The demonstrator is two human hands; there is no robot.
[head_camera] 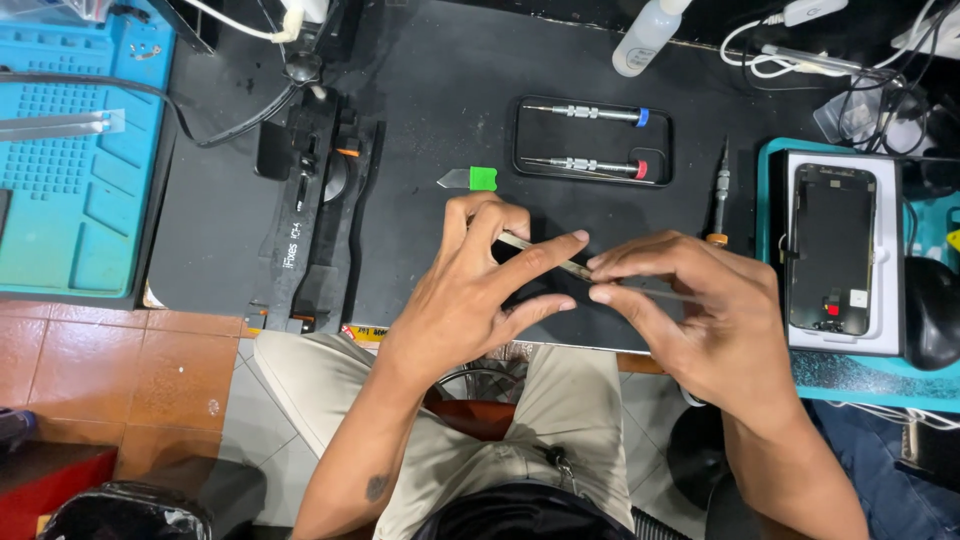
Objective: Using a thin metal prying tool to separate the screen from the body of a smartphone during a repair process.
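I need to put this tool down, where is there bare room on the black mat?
Free: the mat between the clamp jig and the screwdriver tray, above the green-tipped pry tool. Crowded: the right side, with the phone box, cables and loose screwdriver.

You have a thin metal strip [545, 254] pinched between your two hands. It is long, flat and silver-grey, like a tiny ruler. It lies almost level, tipped a little, with its far end up to your left and its near end down to your right. Your fingers cover both ends, so you only see the middle part. It sits just above the black mat [430, 130] on the table.
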